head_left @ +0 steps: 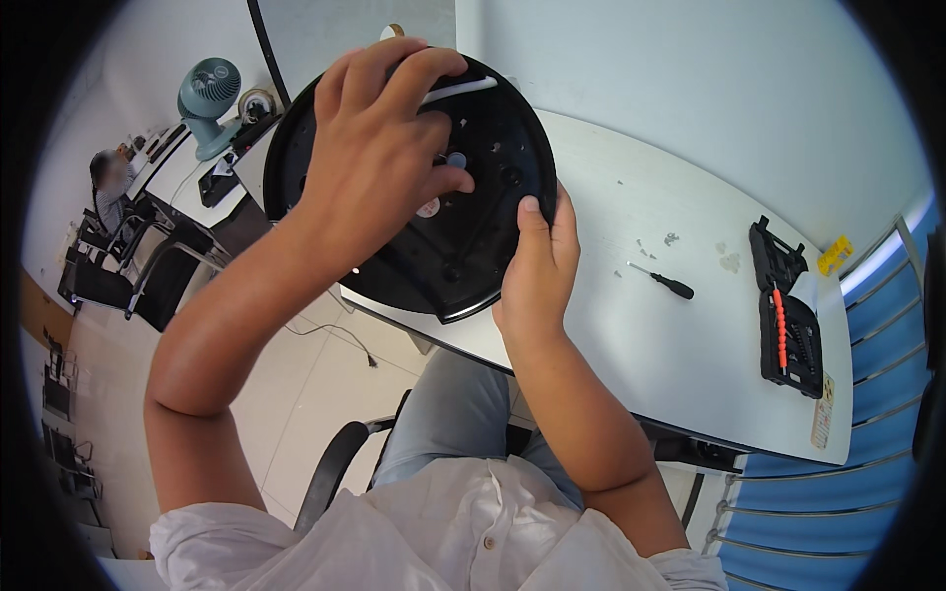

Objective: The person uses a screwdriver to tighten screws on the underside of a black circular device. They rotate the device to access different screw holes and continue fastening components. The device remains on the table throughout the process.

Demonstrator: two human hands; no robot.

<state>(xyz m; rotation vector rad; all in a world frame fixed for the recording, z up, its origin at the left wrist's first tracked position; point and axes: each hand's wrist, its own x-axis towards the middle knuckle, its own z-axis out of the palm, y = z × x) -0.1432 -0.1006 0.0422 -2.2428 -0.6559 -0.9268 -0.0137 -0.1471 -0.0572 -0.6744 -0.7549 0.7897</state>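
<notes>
A large black round shallow plate point(394, 261), with holes, raised ribs and a straight cut at its lower left edge, is held up above the desk's near edge. My right hand point(540, 261) grips its lower right rim, thumb on the front face, other fingers partly hidden behind. Over the upper left of the plate, my left hand point(379, 138) has its fingers bent and apart. A narrow white strip point(463, 91) runs beside those fingers; whether they touch it, I cannot tell. Near the left thumb is a small bluish round piece point(456, 161).
On the white desk point(611, 345) lie a black-handled screwdriver point(674, 286), loose screws point(671, 238) and small clear pieces point(728, 260). An open black tool case point(788, 325) holds an orange flexible shaft. A yellow packet point(836, 254) is beyond it. At far left are a fan point(209, 94) and a seated person.
</notes>
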